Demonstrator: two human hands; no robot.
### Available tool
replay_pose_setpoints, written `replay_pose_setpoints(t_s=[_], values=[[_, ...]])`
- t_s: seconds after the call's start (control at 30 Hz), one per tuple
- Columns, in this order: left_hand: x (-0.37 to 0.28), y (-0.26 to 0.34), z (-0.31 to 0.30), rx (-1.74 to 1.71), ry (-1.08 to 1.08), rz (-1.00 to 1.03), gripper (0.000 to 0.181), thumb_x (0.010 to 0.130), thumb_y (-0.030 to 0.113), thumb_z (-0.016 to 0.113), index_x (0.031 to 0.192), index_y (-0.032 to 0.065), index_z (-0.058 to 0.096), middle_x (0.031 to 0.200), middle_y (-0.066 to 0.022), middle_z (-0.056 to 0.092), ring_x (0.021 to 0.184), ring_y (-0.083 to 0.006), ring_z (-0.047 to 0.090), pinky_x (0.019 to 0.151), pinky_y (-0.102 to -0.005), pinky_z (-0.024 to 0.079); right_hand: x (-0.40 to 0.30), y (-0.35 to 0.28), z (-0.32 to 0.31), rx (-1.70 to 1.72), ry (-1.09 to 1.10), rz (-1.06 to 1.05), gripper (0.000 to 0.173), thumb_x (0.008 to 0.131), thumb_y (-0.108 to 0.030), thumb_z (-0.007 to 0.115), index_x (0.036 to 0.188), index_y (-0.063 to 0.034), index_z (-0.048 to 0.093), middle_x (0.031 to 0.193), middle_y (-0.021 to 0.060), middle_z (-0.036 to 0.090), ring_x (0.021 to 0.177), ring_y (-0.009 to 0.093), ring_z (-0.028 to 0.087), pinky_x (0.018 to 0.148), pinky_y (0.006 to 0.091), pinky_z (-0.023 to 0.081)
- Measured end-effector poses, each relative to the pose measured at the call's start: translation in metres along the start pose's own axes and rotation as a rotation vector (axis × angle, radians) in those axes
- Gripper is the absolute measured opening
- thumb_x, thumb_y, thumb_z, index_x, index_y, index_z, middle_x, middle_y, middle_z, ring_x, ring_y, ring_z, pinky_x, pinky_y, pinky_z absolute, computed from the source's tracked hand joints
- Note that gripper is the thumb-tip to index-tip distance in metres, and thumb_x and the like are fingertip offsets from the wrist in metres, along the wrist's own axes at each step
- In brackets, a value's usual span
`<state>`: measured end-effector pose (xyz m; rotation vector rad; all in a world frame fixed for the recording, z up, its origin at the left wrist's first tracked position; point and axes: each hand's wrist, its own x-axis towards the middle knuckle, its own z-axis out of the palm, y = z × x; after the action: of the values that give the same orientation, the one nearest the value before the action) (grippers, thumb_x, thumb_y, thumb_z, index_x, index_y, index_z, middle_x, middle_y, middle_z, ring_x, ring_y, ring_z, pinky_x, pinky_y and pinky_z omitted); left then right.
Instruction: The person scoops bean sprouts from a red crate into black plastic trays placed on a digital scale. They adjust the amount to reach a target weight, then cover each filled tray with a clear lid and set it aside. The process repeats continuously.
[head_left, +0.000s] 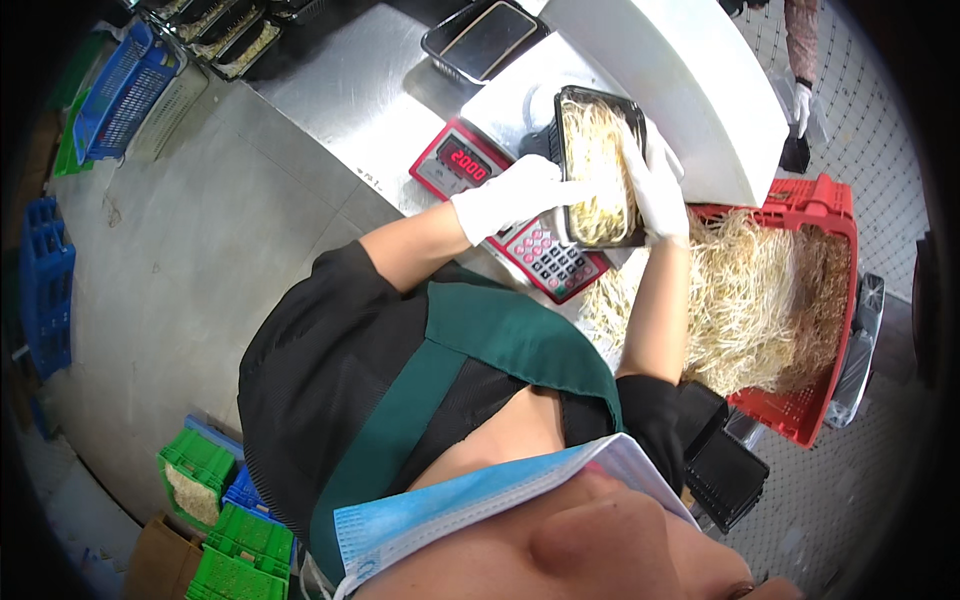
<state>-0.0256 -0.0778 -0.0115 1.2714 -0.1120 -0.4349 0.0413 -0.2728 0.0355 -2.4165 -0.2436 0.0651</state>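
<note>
A black plastic tray (600, 166) filled with bean sprouts (596, 169) is held tilted above a digital scale's pan (499, 112). My right hand (658, 180), in a white glove, grips the tray along its right side. From the left, my white-gloved left hand (525, 191) reaches to the tray, its fingers at the near left rim and over the sprouts. Below the hands lies the scale's red-framed panel (559, 259), with keys and lit red digits. Whether the tray touches the pan, I cannot tell.
A red crate (832, 315) on its side spills sprouts onto the steel table (352, 82). Another black tray (487, 41) holds a phone-like dark slab. Filled trays (240, 45) stand far left. Empty black trays (724, 472) are stacked at right. Another person's gloved hand (802, 109) shows beyond.
</note>
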Motion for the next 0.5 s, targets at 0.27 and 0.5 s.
replay_pose_setpoints(t_s=[0.27, 0.5], values=[[0.023, 0.055, -0.111, -0.144, 0.39, 0.521, 0.03, 0.095, 0.02, 0.051, 0.106, -0.0038, 0.065, 0.091, -0.0136, 0.068, 0.081, -0.017, 0.065, 0.077, -0.0296, 0.05, -0.21, 0.06, -0.002, 0.414, 0.548, 0.596, 0.045, 0.095, -0.033, 0.05, 0.129, -0.0037, 0.049, 0.125, 0.0089, 0.055, 0.102, 0.017, 0.057, 0.088, 0.0324, 0.046], [0.22, 0.097, -0.247, -0.025, 0.573, 0.345, 0.031, 0.091, 0.023, 0.049, 0.085, -0.0021, 0.066, 0.07, -0.0135, 0.066, 0.058, -0.0201, 0.063, 0.057, -0.0295, 0.051, -0.255, 0.084, -0.005, 0.246, 0.645, 0.4, 0.054, 0.092, -0.014, 0.058, 0.14, -0.0029, 0.035, 0.129, 0.0121, 0.052, 0.106, 0.017, 0.055, 0.085, 0.0279, 0.046]])
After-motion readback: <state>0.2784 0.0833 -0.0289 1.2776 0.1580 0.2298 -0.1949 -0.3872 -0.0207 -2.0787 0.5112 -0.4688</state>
